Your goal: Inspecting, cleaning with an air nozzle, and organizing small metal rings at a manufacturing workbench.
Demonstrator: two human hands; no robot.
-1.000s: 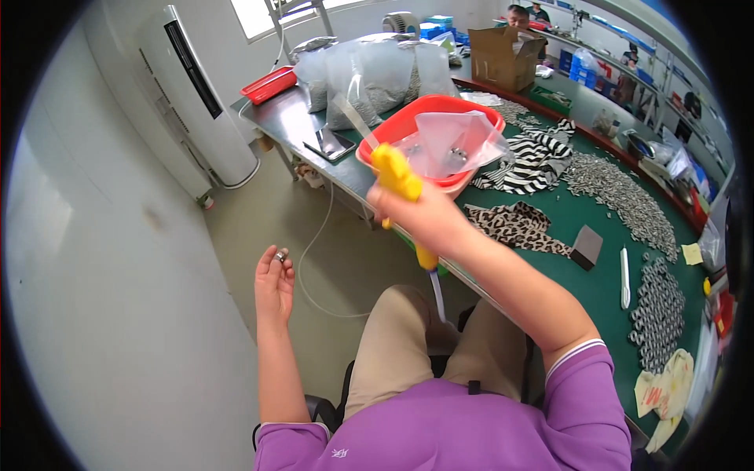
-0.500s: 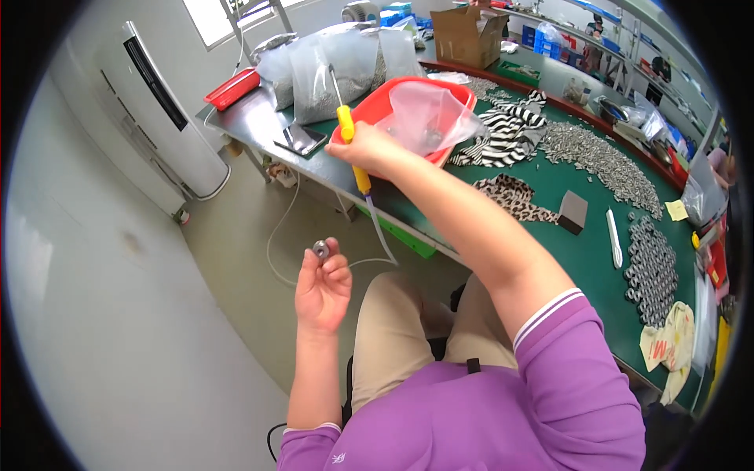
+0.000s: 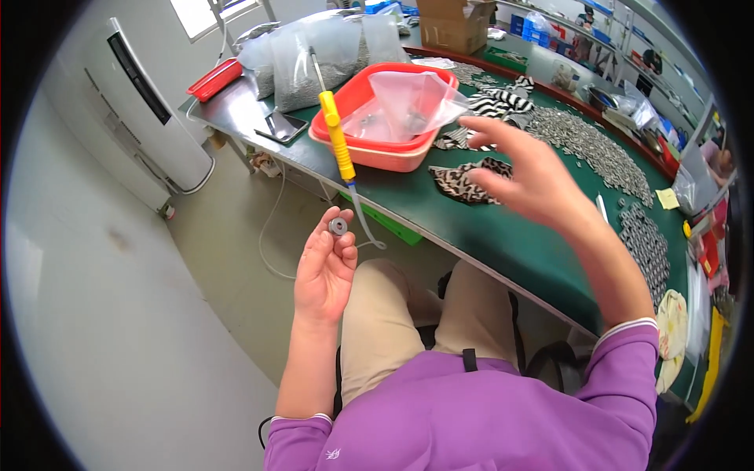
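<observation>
Between the thumb and fingers of my left hand (image 3: pixel 323 275) is a small round metal part with a hole through it (image 3: pixel 338 227), held up over the floor before the table. My right hand (image 3: pixel 542 177) is over the green tabletop with its fingers apart and nothing in them, slightly blurred. Its fingertips are nearest to a leopard-print cloth (image 3: pixel 458 185). A yellow air blow gun (image 3: pixel 338 141) with a long thin nozzle and a pale hose stands at the table edge, against a red basin (image 3: pixel 397 146). A clear plastic bag (image 3: pixel 412 98) lies in that basin.
Heaps of small metal pins (image 3: pixel 589 151) and rows of metal rings (image 3: pixel 646 243) cover the table's right side. A striped cloth (image 3: pixel 499 104), a phone (image 3: pixel 281 128), filled plastic bags (image 3: pixel 302 78) and a cardboard box (image 3: pixel 452 27) are farther back. A white wall (image 3: pixel 118 314) stands at left.
My right hand has let go of the air blow gun and swung right over the table, opening. My left hand, still holding the metal part, has risen slightly. The view has shifted a little.
</observation>
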